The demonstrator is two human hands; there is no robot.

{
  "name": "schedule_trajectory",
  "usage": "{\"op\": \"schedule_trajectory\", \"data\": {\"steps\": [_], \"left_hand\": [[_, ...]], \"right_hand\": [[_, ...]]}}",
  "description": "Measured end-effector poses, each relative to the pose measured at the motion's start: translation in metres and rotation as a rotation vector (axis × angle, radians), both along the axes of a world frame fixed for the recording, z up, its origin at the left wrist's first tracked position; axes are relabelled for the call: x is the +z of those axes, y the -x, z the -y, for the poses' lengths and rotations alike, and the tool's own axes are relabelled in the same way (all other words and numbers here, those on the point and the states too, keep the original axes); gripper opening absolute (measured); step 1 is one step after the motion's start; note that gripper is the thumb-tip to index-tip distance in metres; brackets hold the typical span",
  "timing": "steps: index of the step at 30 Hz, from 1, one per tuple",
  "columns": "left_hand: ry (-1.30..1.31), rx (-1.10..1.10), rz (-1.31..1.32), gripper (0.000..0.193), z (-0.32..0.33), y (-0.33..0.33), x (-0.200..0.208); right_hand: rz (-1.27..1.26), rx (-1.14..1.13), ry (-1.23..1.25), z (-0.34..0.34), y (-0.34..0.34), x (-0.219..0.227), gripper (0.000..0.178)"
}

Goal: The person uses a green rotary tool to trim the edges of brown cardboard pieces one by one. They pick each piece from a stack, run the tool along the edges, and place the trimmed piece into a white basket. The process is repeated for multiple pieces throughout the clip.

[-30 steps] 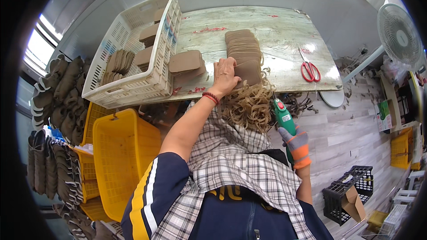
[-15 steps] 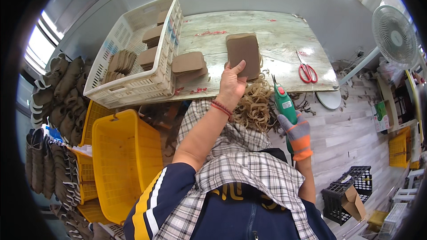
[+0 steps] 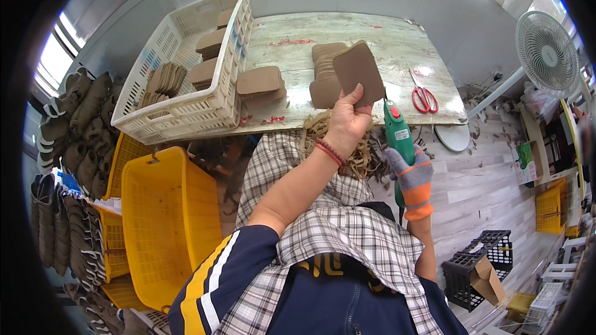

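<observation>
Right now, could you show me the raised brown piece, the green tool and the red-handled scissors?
Raised brown piece (image 3: 359, 73): head view, middle of its flat face.
Green tool (image 3: 397, 125): head view, its green body.
Red-handled scissors (image 3: 419, 89): head view, near the pivot.

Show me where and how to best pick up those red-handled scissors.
Probably by the red handle loops, coming from the near edge of the table: the scissors lie flat, loops toward that edge and blades pointing away.
</observation>
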State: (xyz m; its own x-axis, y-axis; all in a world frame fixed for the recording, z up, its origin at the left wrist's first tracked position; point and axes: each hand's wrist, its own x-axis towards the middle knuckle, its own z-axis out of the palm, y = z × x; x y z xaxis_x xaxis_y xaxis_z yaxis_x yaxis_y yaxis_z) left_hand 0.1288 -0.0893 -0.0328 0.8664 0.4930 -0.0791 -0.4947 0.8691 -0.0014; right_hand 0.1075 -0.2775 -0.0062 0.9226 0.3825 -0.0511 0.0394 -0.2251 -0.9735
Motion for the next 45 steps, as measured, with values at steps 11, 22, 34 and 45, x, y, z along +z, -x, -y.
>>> {"op": "schedule_trajectory", "data": {"steps": [11, 22, 34, 45], "left_hand": [[-0.178, -0.106, -0.025, 0.031, 0.024, 0.004, -0.019], [-0.542, -0.115, -0.062, 0.03, 0.009, 0.022, -0.024], [-1.013, -0.194, -0.171, 0.03, -0.052, 0.038, -0.023], [-1.271, -0.355, -0.37, 0.034, -0.063, 0.061, -0.023]], "right_hand": [[-0.024, -0.051, -0.12, 0.002, -0.009, 0.007, 0.036], [0.053, -0.044, -0.066, 0.013, -0.009, 0.013, 0.027], [-0.051, 0.136, 0.077, 0.046, -0.003, 0.018, 0.039], [-0.05, 0.174, 0.143, 0.042, 0.005, -0.003, 0.045]]}}
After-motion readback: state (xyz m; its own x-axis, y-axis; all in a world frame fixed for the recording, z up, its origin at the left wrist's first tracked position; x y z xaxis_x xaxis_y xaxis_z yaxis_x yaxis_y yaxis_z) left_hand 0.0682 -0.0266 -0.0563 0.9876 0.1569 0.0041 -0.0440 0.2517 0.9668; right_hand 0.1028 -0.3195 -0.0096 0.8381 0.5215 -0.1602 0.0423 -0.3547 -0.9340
